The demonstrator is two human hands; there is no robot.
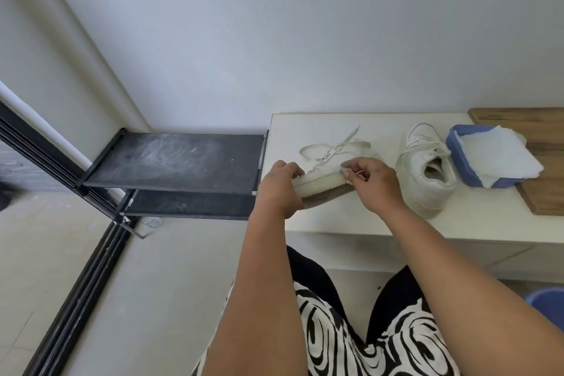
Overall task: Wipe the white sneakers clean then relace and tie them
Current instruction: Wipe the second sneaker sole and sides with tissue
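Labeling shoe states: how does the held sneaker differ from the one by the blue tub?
The held sneaker is tipped on its side, sole toward the camera, gripped by the left hand and right hand; the other sneaker stands upright, untouched, beside the blue tub. The held one's laces trail loose. Both are white, on the white table.

Matt white sneakers [427, 174]; wood board [543, 131].

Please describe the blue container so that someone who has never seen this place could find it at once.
Look at the white table against the wall, then at its right end, where a wooden board lies. The blue container sits at the board's left edge, beside the standing sneaker; only it holds white cloth.
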